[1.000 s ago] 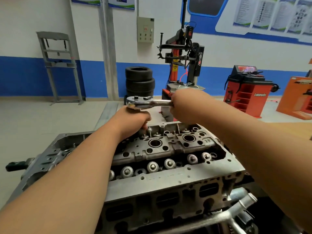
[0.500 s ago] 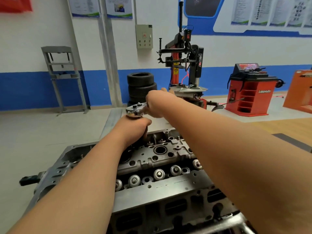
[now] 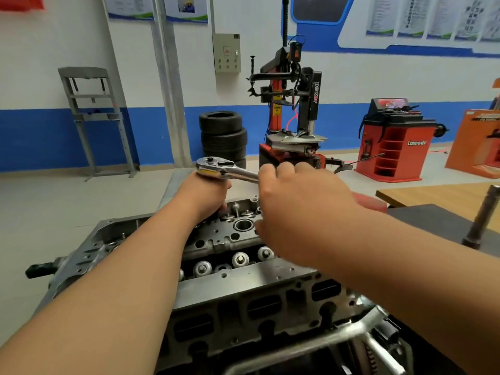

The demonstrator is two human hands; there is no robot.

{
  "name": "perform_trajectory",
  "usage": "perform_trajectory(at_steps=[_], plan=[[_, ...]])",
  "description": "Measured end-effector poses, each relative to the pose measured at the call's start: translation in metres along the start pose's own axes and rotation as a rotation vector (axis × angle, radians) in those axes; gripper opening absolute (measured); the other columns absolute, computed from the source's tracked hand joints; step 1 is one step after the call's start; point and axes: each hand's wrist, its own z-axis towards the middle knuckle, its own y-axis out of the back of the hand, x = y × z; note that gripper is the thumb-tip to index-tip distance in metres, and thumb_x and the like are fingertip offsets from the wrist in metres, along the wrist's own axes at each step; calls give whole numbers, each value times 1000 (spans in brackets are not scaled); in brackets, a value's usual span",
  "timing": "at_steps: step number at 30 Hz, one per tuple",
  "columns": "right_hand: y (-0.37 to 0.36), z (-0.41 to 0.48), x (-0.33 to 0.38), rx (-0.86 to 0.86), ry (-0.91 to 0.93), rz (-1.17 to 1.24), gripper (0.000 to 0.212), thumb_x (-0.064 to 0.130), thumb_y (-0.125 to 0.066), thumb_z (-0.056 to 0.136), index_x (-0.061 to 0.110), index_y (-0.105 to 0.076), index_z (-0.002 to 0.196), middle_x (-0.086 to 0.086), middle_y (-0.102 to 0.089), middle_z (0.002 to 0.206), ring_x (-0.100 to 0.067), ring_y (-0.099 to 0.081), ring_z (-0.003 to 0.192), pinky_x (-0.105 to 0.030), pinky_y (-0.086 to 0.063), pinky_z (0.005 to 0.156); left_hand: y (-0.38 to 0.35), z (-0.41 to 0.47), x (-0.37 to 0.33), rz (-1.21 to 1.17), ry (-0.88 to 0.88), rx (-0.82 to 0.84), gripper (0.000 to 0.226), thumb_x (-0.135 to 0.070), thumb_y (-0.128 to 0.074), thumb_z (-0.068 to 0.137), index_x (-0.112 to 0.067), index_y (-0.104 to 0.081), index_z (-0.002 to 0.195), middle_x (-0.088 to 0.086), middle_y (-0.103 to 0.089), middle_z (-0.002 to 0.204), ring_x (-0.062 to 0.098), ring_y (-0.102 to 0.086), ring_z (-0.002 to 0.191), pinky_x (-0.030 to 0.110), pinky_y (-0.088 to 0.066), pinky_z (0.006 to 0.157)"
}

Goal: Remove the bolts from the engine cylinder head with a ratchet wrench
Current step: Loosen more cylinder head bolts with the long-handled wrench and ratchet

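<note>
My left hand [image 3: 205, 196] is a closed fist directly beneath the round head of the ratchet wrench [image 3: 216, 167], fingers curled tight round the part that drops from the head. That part, and whatever it sits on, is hidden inside my fist. The wrench head is polished chrome, a flattened disc with a small knob on top and a yellow strip along its edge, and it touches the top of my fist.

My right hand [image 3: 297, 201] lies over the smooth chrome shank, fingers arched and curled down round it. The hand is blurred, so I cannot tell how firmly it grips. The wrench's red grip pokes out behind my wrist.

Both hands work above the far edge of the cylinder head [image 3: 243, 282], a blocky grey casting of dull, rough metal that fills the lower middle of my view. It has rectangular ports along its near face, a deep round bore [image 3: 243, 225] on top just beside my right hand, and a row of shiny round caps [image 3: 240, 259] in a dark trough.

To the right, a dark metal cylinder [image 3: 484, 212] stands upright on a black mat [image 3: 422, 217] beside a wooden tabletop [image 3: 438, 193]. Across the pale floor stand stacked black tyres [image 3: 223, 136], a red-and-black tyre machine [image 3: 292, 109], a red cabinet [image 3: 392, 142] and a grey steel frame [image 3: 94, 117].
</note>
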Motion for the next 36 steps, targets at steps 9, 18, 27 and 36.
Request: perform_trajectory(at_steps=[9,18,27,36], plan=[[-19,65,-32,256,-24,47,64,33,-62,85,19,-25,135,-13,-44,128,-34,-40,115,-50,-35,96,-1,11,3,165,-57,55,27,-16,-51,89,-14,-55,63,2,-60,58,15,-58,62,25,-36,53],[-45,170,2,299,124,115,78,29,-65,84,17,-17,144,-4,-42,130,-24,-48,93,-36,-38,76,10,19,14,-5,-91,186,24,-28,-66,71,-13,-71,89,2,-69,83,22,-64,86,41,-54,87],[-56,151,-1,226,37,335,68,16,-61,83,14,-23,140,-5,-28,140,-23,-38,95,-35,-38,78,7,13,11,127,-75,81,26,-15,-58,81,-13,-59,55,1,-62,56,15,-55,58,27,-42,57],[-26,62,-4,209,-202,-19,65,11,-54,88,0,-17,141,-22,-24,139,-38,-51,108,-45,-51,69,-3,8,6,9,-80,-16,16,-13,-55,88,-17,-59,72,6,-58,61,33,-65,84,26,-45,63]])
